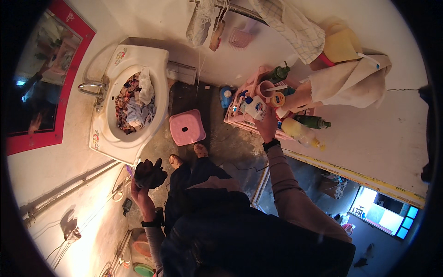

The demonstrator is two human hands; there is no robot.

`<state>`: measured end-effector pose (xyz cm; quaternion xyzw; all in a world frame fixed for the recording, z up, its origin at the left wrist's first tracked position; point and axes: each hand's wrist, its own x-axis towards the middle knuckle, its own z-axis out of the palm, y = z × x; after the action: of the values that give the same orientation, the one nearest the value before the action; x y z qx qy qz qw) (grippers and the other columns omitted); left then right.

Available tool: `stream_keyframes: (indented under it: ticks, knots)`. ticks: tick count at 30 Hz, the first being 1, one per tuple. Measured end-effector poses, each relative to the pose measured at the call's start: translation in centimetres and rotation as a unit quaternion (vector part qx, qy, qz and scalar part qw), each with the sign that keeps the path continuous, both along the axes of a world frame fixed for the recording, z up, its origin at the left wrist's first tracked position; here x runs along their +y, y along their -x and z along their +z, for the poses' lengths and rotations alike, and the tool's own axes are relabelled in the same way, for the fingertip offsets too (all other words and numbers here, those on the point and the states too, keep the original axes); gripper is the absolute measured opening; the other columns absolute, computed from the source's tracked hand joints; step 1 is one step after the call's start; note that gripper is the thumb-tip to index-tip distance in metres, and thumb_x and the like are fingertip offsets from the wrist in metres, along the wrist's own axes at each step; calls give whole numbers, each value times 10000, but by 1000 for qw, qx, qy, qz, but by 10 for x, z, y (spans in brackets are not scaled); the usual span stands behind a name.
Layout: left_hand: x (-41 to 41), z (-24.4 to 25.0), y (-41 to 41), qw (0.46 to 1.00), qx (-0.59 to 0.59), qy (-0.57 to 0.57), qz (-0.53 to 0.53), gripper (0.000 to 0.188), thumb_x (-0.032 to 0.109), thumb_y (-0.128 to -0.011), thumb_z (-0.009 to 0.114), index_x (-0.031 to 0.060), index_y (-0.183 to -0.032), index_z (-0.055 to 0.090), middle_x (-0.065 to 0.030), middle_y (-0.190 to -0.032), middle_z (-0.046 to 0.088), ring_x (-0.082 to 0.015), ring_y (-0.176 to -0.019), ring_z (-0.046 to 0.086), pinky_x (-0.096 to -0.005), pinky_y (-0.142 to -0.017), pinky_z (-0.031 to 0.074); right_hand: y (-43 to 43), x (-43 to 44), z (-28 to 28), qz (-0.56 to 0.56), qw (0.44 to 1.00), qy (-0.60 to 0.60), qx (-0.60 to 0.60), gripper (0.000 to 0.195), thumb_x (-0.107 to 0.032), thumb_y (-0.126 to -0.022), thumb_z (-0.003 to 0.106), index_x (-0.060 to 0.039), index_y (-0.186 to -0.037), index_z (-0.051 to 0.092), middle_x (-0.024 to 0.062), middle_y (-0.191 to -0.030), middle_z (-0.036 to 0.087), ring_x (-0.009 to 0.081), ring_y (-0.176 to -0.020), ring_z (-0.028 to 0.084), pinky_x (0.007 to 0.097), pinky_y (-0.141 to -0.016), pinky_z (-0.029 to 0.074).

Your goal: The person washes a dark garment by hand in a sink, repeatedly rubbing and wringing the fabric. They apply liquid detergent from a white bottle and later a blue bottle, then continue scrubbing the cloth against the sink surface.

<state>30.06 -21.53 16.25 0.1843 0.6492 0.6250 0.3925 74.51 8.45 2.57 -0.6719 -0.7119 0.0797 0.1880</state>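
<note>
My right hand grips a white pump bottle with a blue pump at the near side of a pink plastic basket rack. Close to it in the rack are a pink cup, green pump bottles and a yellowish bottle. My left hand is raised below the washbasin corner, shut on a dark bundled item, whose kind I cannot tell. Patterned and pale cloths lie in the white washbasin.
A pink plastic stool stands on the floor before my feet. The chrome faucet is at the basin's far left. A blue bottle stands beside the rack. Towels and a pink hairbrush hang along the wall. A red-framed mirror is at left.
</note>
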Motion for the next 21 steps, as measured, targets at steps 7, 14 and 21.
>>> stream_keyframes:
  ticks: [7,14,21]
  knots:
    - [5,7,-1,1000,10,-2,-4,487,22,-890,694,11,-1373,641,-93,-1296,710,-183,-1191,649,-348,-1073,470,2,-1,3,10,1000,-4,13,871,-279,-752,872,33,-1455,463,244,-1345,549,424,-1239,548,512,-1017,483]
    - [-1,6,-2,1000,13,-5,-2,479,20,-896,685,8,-1372,640,-81,-1282,711,-173,-1170,650,-340,-1055,475,-3,-4,0,17,1000,-20,17,857,-303,-764,869,15,-1454,472,233,-1316,567,418,-1194,579,512,-965,511]
    - [3,7,-9,1000,18,-4,0,467,11,-905,677,10,-1370,643,-78,-1297,704,-169,-1176,646,-332,-1055,476,-10,-2,0,14,1000,-24,8,792,-327,-762,860,-4,-1403,526,240,-1263,597,409,-1080,644,487,-880,552]
